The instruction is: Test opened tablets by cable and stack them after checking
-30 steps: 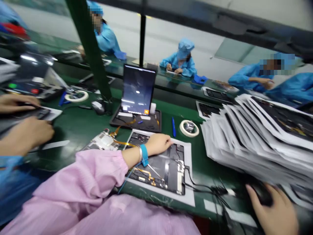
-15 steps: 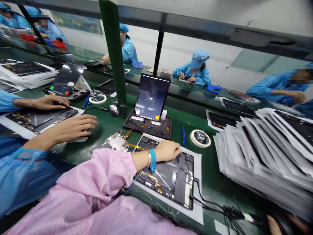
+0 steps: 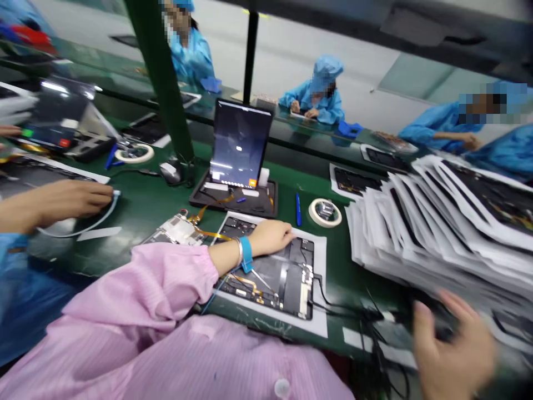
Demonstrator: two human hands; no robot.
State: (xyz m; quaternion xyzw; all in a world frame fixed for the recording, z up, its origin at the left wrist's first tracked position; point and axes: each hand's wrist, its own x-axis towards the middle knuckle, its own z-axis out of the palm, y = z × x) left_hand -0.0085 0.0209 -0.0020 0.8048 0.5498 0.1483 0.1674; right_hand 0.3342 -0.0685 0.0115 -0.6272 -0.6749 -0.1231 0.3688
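Note:
My left hand (image 3: 270, 236), with a pink sleeve and a blue wrist strap (image 3: 246, 254), rests on an opened tablet (image 3: 287, 272) whose insides face up. The hand's fingers lie loosely on the tablet and hold nothing. The tablet sits on a white sheet (image 3: 320, 261). Black cables (image 3: 345, 311) run from the tablet's right edge. My right hand (image 3: 453, 344) is at the lower right, blurred, with its fingers spread over a dark object I cannot make out.
A lit tablet (image 3: 239, 141) stands in a black tray (image 3: 233, 203) behind the opened one. A loose board (image 3: 177, 229), blue pen (image 3: 298, 208) and tape roll (image 3: 325, 213) lie nearby. A fanned stack of paper-wrapped tablets (image 3: 449, 233) fills the right. A co-worker's hand (image 3: 62, 200) holds a white cable.
The view swung left then back. My right hand came back into view with its fingers spread. The co-worker's hand now holds a white cable. My left hand stayed put.

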